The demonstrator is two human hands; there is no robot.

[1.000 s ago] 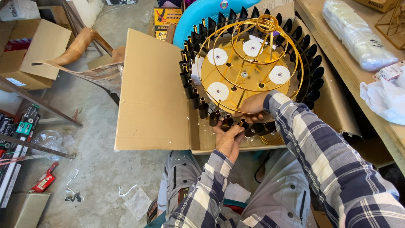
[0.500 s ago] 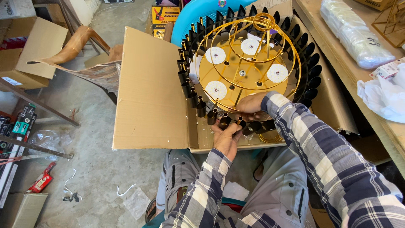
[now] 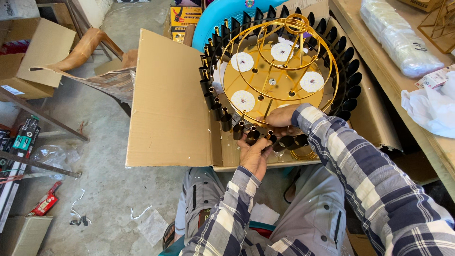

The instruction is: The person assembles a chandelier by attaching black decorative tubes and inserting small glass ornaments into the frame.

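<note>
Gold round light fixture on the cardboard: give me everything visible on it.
The gold fixture is a round frame of shiny, metal-looking wire hoops above a flat gold disc carrying four white round sockets. A ring of short black tubes runs around its rim. It rests tilted over an opened cardboard box. The left hand touches the black tubes at the near edge; the right hand reaches in between the hoops at the near side.

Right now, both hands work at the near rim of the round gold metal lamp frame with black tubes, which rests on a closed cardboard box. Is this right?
Not quite: the cardboard box is open, its flaps folded outward. The head view shows it. Both the left hand and the right hand are indeed at the near rim of the round gold metal lamp frame with black tubes.
</note>
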